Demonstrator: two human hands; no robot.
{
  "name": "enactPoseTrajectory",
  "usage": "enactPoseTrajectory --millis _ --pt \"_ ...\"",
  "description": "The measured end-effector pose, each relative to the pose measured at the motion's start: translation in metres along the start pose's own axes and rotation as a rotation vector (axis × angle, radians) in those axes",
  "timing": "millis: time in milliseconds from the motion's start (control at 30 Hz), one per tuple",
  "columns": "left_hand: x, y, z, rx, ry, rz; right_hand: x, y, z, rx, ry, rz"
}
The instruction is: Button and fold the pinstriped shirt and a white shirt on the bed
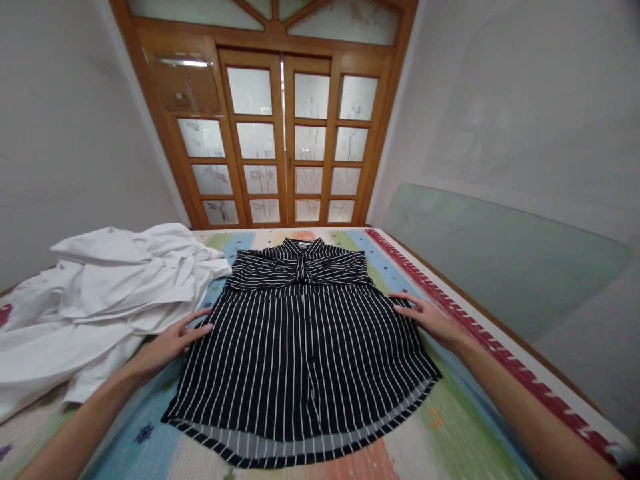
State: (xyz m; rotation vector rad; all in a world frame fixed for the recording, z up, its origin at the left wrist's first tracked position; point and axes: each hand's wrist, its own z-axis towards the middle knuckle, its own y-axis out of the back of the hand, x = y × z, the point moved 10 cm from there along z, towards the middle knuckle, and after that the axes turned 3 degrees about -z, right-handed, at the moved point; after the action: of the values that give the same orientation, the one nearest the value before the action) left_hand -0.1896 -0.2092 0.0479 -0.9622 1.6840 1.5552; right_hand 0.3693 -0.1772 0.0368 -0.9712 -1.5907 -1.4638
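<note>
The striped shirt (270, 353) lies spread on the patterned cover (465, 407), left hand (175, 339) and right hand (430, 321) at opposite side edges, fingers loosely spread, clasping nothing, where light, even outward smoothing should best keep the stripes straight.

Wood-framed glass doors (279, 140) stand between pale walls (530, 100).

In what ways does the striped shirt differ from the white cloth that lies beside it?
Colour: the striped shirt is black with white stripes; the white cloth looks plain.
Pose: the striped shirt is spread mostly flat; the white cloth lies in a crumpled heap.
Contact: the left hand and right hand have fingers at the striped shirt's sides, but not on the white cloth.
Both lie on the patterned cover.
</note>
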Motion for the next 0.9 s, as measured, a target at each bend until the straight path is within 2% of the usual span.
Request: enactPoseTrajectory --millis 133,233,400,533,600,700,800,900 --pt "0.011 -0.011 0.018 0.046 0.083 -0.113 -0.01 -0.001 0.017 -0.048 -0.051 0.012" --pt "0.003 -0.013 0.029 0.061 0.071 -0.105 -0.013 -0.003 0.029 -0.035 -0.063 0.009" --pt "-0.011 -0.015 0.048 0.083 0.026 -0.09 -0.005 0.003 0.044 -0.067 0.024 -0.185" --pt "-0.005 -0.004 0.062 -0.019 0.017 -0.013 0.003 0.009 0.048 -0.148 0.133 -0.228" --pt "-0.007 0.002 0.065 -0.098 -0.05 0.087 0.008 0.015 0.046 -0.23 0.193 -0.27" --pt "-0.022 0.011 0.061 -0.25 -0.221 0.223 0.017 0.022 0.041 -0.354 0.288 -0.289" --pt "-0.033 0.008 0.052 -0.266 -0.342 0.227 0.023 0.015 0.039 -0.283 0.345 -0.204" --pt "-0.03 -0.002 0.046 -0.18 -0.31 0.22 0.021 0.008 0.037 -0.192 0.303 -0.166"
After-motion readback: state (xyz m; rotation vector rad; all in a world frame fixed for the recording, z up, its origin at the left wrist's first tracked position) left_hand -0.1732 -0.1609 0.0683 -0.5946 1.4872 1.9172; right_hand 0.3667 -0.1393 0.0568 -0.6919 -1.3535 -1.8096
